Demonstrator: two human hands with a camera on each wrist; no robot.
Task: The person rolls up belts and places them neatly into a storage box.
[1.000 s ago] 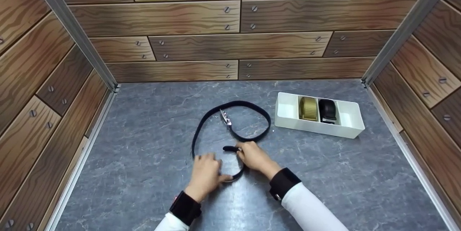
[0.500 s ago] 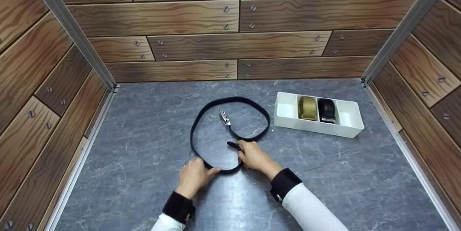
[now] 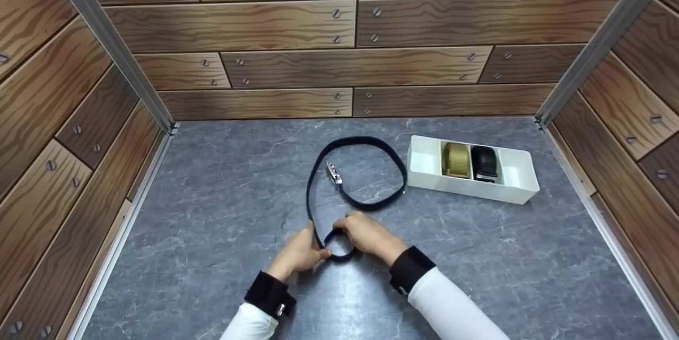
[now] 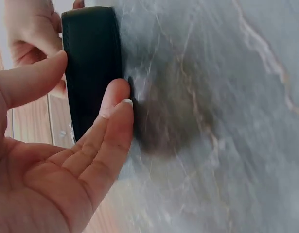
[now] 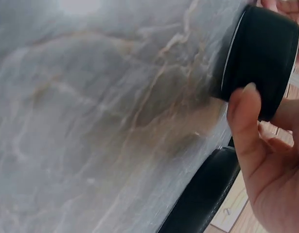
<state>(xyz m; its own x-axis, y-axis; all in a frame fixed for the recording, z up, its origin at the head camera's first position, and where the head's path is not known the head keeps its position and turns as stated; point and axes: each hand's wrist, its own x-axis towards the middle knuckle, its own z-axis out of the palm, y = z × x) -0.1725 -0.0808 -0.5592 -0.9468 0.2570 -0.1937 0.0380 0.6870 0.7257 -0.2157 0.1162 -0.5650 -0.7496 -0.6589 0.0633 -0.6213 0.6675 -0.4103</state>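
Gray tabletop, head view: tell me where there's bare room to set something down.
Free: between the left wall and black belt; also between the white tray and right sleeve. Crowded: centre, where left hand, right hand and belt meet.

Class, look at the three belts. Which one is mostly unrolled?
The long black belt held by the left hand and right hand: it loops across the table. The gold belt and second black belt sit coiled in the white box.

The right hand (image 3: 368, 234) partly hides the belt (image 3: 371, 207).
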